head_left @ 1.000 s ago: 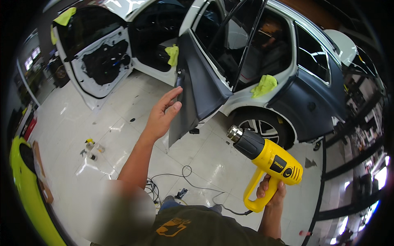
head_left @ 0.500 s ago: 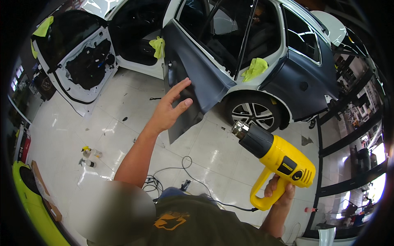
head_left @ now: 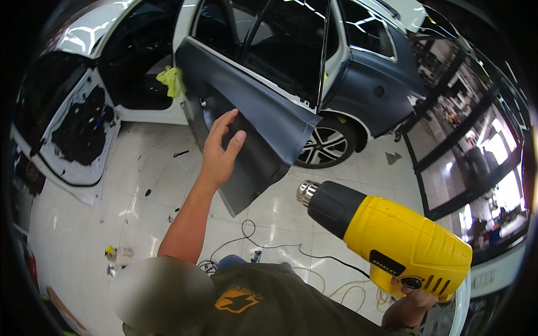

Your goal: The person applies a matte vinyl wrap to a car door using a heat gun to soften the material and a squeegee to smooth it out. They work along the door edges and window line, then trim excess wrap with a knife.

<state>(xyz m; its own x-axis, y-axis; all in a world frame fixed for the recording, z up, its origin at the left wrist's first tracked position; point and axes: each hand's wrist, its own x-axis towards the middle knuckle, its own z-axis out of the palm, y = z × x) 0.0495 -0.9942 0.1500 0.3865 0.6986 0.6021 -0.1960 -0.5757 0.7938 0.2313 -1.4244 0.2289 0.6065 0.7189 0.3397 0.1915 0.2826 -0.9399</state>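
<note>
Yellow heat gun in the curled right hand; left hand apart, loosely spread.

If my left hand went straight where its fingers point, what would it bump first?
Probably the dark grey car door, right ahead of the left hand's fingertips. One view doesn't show how big the gap is, or whether they already touch.

The left hand is before the rear door. From that hand, the front door stands at 9 o'clock, a cloth at 11, a wheel at 3, the heat gun, in the right hand, at 4. Bottles stand on the floor toward 7; a cord lies on it from 6 to 4.
</note>
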